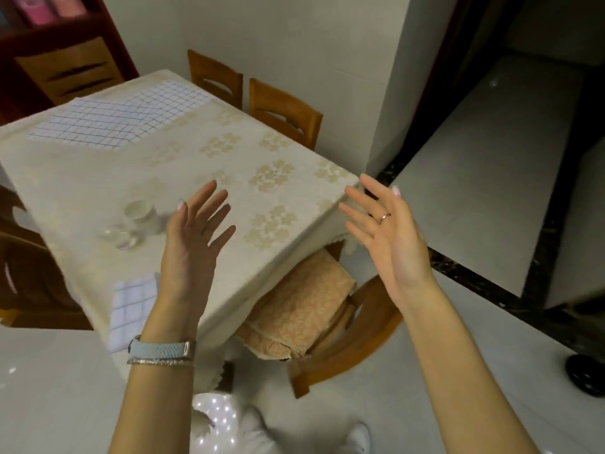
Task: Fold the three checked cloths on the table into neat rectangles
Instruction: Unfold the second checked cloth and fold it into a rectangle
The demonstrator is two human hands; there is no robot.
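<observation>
Currently both hands are raised, holding nothing. Left hand (pixel 193 224): fingers (pixel 209 198) straight and spread above the worktop (pixel 262 165). Right hand (pixel 383 224): fingers (pixel 357 204) likewise spread, just off the worktop's corner. Spread checked cloth (pixel 111 119) lies flat well beyond the left fingertips, one piece or two unclear. Folded checked cloth (pixel 131 309) lies behind the left fingers, beside the wrist. Stacked cups (pixel 144 214) are just left of the left fingers.

Matt woven tablecloth (pixel 98 191); soft checked cloths (pixel 114 122); varnished wood chairs (pixel 284 116); glossy tiled floor (pixel 49 388); shiny metal bangle (pixel 160 362).
</observation>
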